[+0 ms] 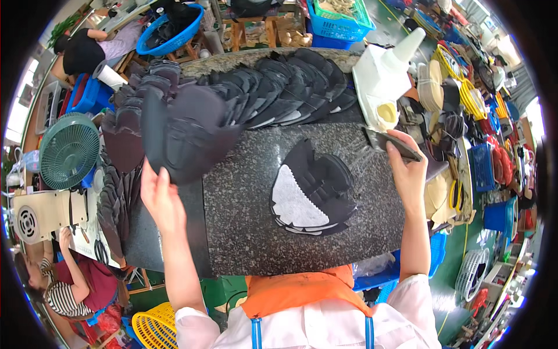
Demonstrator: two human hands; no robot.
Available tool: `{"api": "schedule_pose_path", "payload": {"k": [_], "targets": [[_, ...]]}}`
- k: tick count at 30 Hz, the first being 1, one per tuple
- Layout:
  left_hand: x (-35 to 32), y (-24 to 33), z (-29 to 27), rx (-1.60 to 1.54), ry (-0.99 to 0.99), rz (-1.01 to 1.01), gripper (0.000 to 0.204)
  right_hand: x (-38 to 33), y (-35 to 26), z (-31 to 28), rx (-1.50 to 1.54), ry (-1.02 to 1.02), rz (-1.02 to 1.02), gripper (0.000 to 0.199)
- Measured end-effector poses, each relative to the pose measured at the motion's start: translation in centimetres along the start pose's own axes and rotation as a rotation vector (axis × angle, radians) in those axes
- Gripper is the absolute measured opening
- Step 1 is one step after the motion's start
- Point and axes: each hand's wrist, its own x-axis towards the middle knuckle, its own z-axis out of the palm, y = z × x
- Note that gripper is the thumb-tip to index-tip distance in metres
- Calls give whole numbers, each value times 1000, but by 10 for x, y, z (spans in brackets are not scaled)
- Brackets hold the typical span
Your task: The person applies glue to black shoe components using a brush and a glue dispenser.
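Observation:
My left hand (163, 198) is closed on the lower edge of a black shoe upper piece (189, 131), raised in front of the rows behind it. In my right hand (410, 168) is a flat dark hand tool (392, 143), possibly a glue brush. The tool's far end is beside the yellowish mouth of a white plastic container (381, 78). Between my hands, a small stack of black shoe upper pieces (317, 189) lies on the speckled stone tabletop (244, 232). A white patch with a zigzag edge (296, 200) covers its left side.
Overlapping black shoe pieces (279, 87) line the table's far edge, and more dark pieces (119, 198) run down its left side. A green fan (70, 150) stands at the left. Co-workers sit at the far left (75, 288) and upper left (87, 52). Blue baskets (340, 26) are beyond the table.

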Motion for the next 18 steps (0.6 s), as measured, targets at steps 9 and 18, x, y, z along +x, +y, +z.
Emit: {"api": "schedule_pose_path", "payload": {"k": [9,18], "targets": [[-140,-80,90,882,-1029,616,54,20,7,97,-195,-626,-546,18],[-140,-81,84,838,-974,489,50,-34,48,-1,-218,-699,-568,34]]}}
